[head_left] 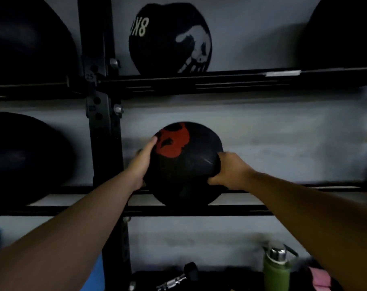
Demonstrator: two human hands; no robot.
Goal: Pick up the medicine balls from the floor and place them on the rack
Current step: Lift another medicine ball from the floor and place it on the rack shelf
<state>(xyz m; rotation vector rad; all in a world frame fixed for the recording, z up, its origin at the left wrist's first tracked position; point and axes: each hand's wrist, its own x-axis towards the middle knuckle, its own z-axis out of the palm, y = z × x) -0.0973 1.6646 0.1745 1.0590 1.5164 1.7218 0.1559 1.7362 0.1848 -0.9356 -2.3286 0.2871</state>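
Observation:
A black medicine ball with a red skull mark (186, 164) sits between the two rails of the rack's middle shelf (251, 210). My left hand (141, 162) presses flat against its left side. My right hand (230, 172) grips its lower right side. Both arms reach forward from the bottom corners. The ball's underside dips below the front rail.
Another black ball with a white skull (170, 37) rests on the upper shelf (220, 80). Large black balls sit at the left (25, 156) and top corners. A black upright post (103, 143) stands just left of my hands. A green bottle (276, 269) stands below.

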